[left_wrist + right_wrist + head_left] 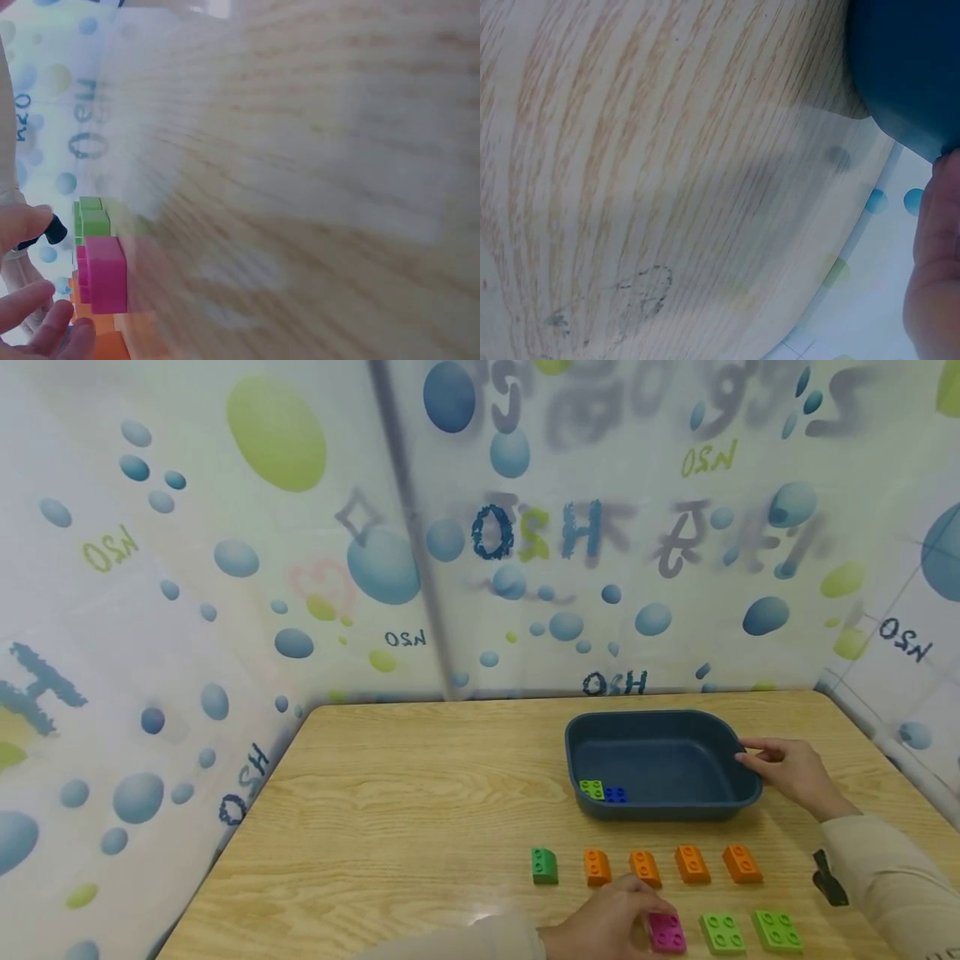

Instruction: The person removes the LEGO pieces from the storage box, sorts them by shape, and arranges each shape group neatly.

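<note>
My left hand (611, 920) is at the magenta toy building brick (666, 933) near the table's front. In the left wrist view, thumb and fingers are spread apart just short of that magenta brick (107, 275); I see no grip on it. At the right end of the dark blue tray (667, 812), my right hand (798, 777) pinches the rim between thumb and fingers. A lime green brick (592, 790) and a blue brick (616, 795) lie in the tray's near left corner. The right wrist view catches the tray's outer wall (907, 67) and part of the hand.
Two lime green bricks (722, 934) stand to the right of the magenta one. Behind them runs a row with a green brick (544, 866) and several orange bricks (691, 864). Patterned curtains (525, 610) border the wooden table (405, 793).
</note>
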Available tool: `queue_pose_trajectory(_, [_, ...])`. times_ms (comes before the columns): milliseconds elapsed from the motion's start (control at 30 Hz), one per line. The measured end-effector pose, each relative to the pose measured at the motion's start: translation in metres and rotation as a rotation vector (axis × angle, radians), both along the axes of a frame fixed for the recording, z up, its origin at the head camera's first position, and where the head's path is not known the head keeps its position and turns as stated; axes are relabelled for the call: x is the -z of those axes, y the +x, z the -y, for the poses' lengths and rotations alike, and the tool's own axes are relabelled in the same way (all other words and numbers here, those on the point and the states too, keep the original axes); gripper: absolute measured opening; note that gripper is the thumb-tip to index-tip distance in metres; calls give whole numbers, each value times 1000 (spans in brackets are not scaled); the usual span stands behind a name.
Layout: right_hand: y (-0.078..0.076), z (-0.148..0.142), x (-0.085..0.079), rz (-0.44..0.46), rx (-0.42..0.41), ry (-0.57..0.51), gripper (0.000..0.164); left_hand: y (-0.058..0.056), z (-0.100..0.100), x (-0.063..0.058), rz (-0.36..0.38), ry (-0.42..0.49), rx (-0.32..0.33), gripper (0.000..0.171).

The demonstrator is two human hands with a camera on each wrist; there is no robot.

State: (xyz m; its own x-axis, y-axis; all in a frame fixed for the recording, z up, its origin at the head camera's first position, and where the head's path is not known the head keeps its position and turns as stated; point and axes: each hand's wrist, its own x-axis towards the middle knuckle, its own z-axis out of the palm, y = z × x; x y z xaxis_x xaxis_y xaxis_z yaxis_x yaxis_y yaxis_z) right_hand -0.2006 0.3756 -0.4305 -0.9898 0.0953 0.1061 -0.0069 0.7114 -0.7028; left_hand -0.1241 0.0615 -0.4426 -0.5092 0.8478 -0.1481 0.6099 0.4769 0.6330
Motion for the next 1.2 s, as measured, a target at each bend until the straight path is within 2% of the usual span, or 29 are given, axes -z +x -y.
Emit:
queue_pose_trajectory(100, [0, 0, 1, -4, 7, 9, 52, 2, 3, -4, -14, -10, -8, 45])
queue_pose_trajectory(233, [-1, 0, 1, -3, 12, 6, 52, 1, 11, -9, -79, 17, 0, 46])
queue_pose_trajectory(367, [-1, 0, 1, -8, 3, 3, 52, -4, 22, -17, -127, 71, 16, 43])
queue_pose_trajectory(500, [0, 0, 1, -24, -8, 0, 49, -11, 32, -25, -131, 125, 14, 37])
queue_pose_trajectory(600, [0, -1, 1, -29, -9, -2, 48, -18, 38, -30, -215, 150, 18, 34])
queue_pose_trajectory(733, [0, -2, 0, -31, -6, -5, 48, -28, 44, -37, -404, 173, 35, 32])
queue_pose_trajectory(800, [0, -2, 0, -34, -6, -5, 48, -34, 46, -40, -438, 174, 37, 32])
queue_pose_trajectory(900, [1, -2, -1, -41, -9, 3, 47, -43, 46, -45, -386, 153, 55, 32])
queue_pose_trajectory(1033, [1, -1, 0, -39, -9, 14, 46, -56, 43, -51, -285, 96, 111, 34])
queue_pose_trajectory(1133, [2, 0, 0, -29, -8, 11, 47, -66, 38, -55, -249, 68, 125, 35])
queue_pose_trajectory(1200, [2, -1, 0, -23, -7, 11, 48, -73, 35, -57, -250, 57, 111, 35])
